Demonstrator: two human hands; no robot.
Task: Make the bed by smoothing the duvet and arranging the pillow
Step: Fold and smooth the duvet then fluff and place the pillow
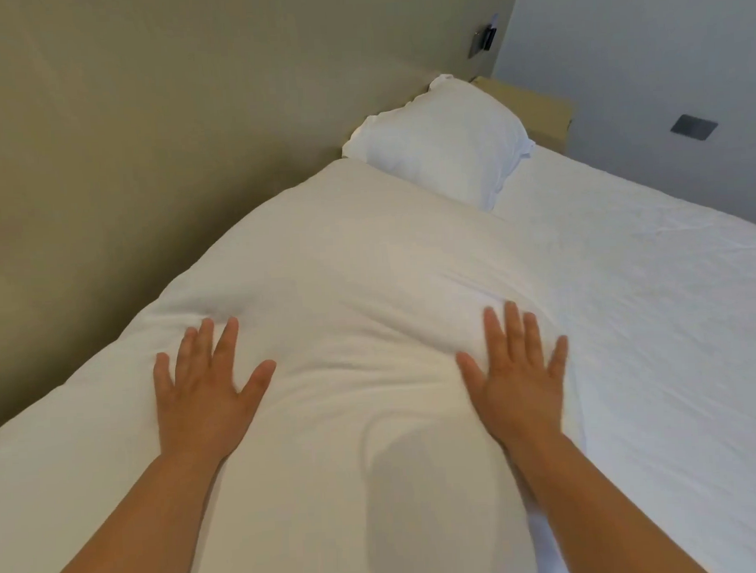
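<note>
While both palms are laid flat on the white duvet [344, 253], the smoothing step is judged to be in hand. The left hand [203, 389] is pressed on the cover toward the wall side, its fingers straight and spread, nothing being grasped; the right hand [521, 375] is pressed in the same released manner close to the duvet's right edge, where the cover meets the bare sheet [671, 295]. The duvet is seen folded or drawn into a long strip along the wall [101, 146], so that much of the mattress to the right is left uncovered. Shallow creases are gathered between the two hands and just beyond the left fingertips. The pillow [439, 149] is found at the head of the bed, in the corner against the wall, its near end touching or slightly overlapped by the top edge of the duvet; a low bedside unit [542, 110] is visible just behind it. For the next move, an outward sweep of both flat palms is thought to be called for, so that the creases are pushed away from the middle. The pillow is judged not yet to have been squared.
</note>
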